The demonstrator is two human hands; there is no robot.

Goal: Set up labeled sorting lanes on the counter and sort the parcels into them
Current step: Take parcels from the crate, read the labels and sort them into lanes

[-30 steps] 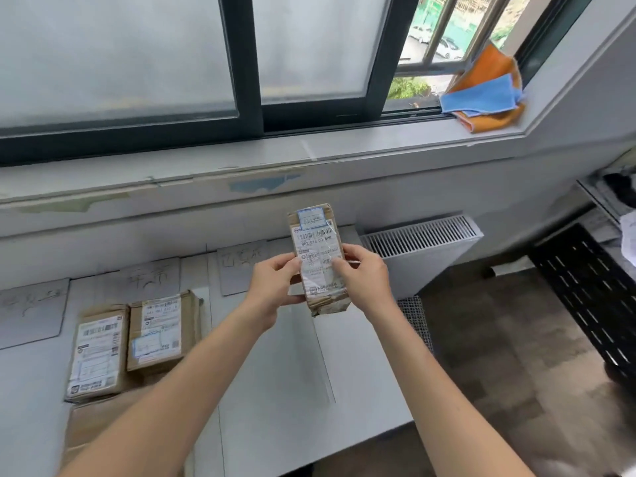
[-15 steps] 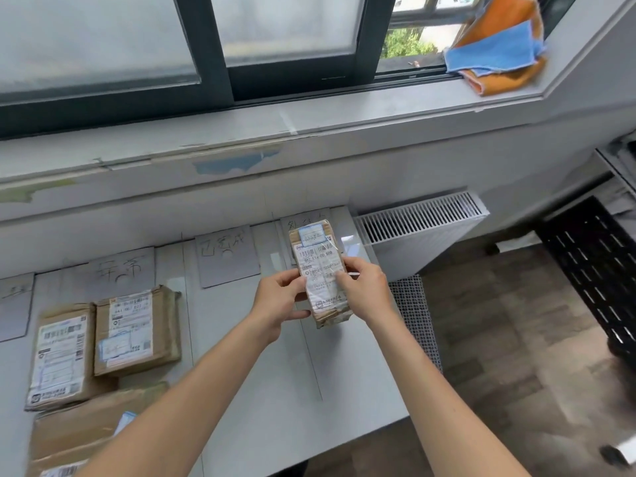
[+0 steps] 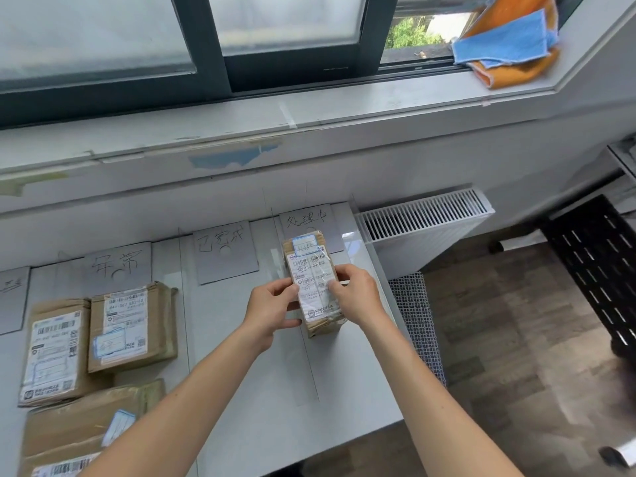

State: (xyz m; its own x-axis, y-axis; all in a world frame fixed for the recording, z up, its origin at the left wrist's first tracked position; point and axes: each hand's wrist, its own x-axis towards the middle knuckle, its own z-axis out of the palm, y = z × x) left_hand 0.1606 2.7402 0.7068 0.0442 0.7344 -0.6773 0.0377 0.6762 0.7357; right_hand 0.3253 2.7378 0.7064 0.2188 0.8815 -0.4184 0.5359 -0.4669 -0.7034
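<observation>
A small brown parcel (image 3: 311, 266) with a white shipping label and a blue-edged sticker is gripped between my left hand (image 3: 272, 309) and my right hand (image 3: 358, 297). It sits low over the rightmost lane of the white counter (image 3: 241, 390), just below that lane's handwritten label card (image 3: 306, 218); whether it touches the counter I cannot tell. Two more label cards, the middle one (image 3: 223, 251) and the left one (image 3: 117, 268), lie along the back. Three brown parcels rest in the left lane: a flat one (image 3: 51, 349), another flat one (image 3: 130, 327) and a larger one (image 3: 79, 432).
Thin lines divide the counter into lanes. A white radiator (image 3: 426, 225) stands right of the counter, with a wire mesh panel (image 3: 416, 321) beneath it. Orange and blue cloths (image 3: 509, 46) lie on the window sill. A black perforated rack (image 3: 599, 266) is at far right.
Both hands have lowered the small parcel from chest height down toward the rightmost lane. The view has tilted down, bringing more of the counter and the left parcels into sight.
</observation>
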